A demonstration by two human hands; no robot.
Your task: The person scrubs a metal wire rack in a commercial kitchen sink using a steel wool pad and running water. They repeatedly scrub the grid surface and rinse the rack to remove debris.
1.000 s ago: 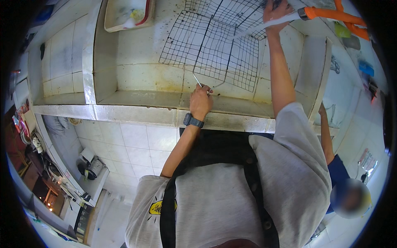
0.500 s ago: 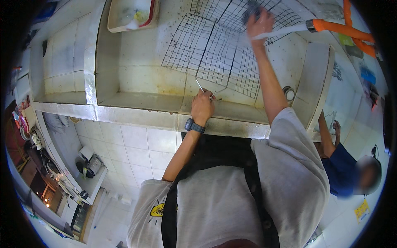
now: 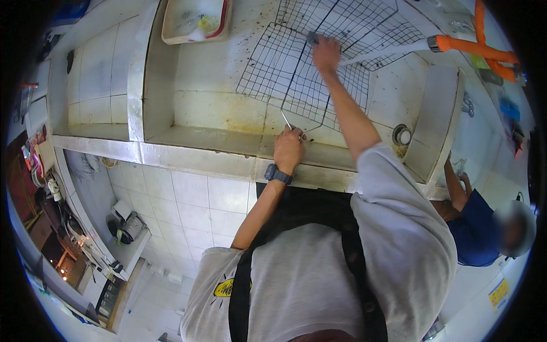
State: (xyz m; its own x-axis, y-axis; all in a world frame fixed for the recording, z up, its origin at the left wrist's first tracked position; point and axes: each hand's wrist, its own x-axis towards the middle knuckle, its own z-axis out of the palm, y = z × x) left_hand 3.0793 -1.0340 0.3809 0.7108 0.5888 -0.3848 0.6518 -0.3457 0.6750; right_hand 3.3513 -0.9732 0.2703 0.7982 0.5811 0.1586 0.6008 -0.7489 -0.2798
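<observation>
A hinged wire grill basket [image 3: 265,68] lies opened out in a tiled trough sink [image 3: 199,105], its two mesh halves spread away from me. With closed fingers, my left hand [image 3: 289,151] grips the wire handle at the sink's near edge. My right hand [image 3: 326,57] is closed on a dark grey scouring pad [image 3: 311,37], pressed to the mesh near the middle of the basket. A stream of water from an orange hose [image 3: 478,50] runs in from the right and passes behind my right hand.
At the sink's far left stands a pale basin [image 3: 227,28] with suds and a yellow thing. A round drain [image 3: 402,135] is at the right. Dark specks dot the sink floor. Beyond the right wall, a co-worker in a dark blue shirt [image 3: 473,233] works with their hands.
My right hand and the scouring pad have moved left and a little nearer over the mesh. My left hand keeps its grip on the handle. The whole view has shifted slightly.
</observation>
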